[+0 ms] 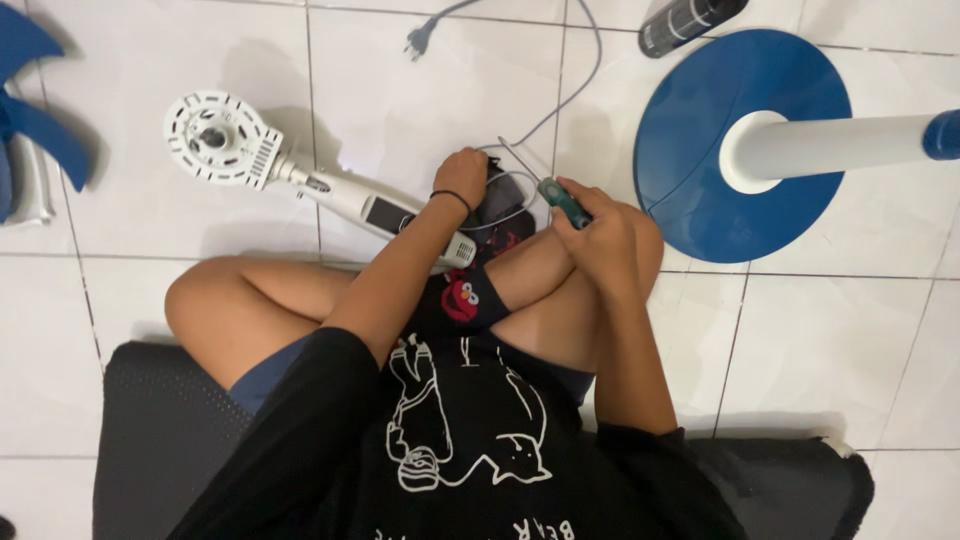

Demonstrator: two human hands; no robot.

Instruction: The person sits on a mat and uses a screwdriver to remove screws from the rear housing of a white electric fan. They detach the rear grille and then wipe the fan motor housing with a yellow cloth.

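A green-handled screwdriver (561,199) is lying in the right hand (600,230), whose grip is clenching around its handle, the shaft pointing up-left over a dark part (503,208) on the floor. The left hand (462,178) is closing its grip on that part, just beside the white fan motor housing (300,170). The blue fan base (700,140) is standing to the right.

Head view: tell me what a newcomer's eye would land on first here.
First the big blue round fan base with its white pole, lying on the white tiled floor at upper right. Next the two hands at centre, above crossed legs: the right hand grips a green-handled screwdriver, the left hand presses on a dark part. To the left lies the white fan motor housing; blue blades show at the left edge.
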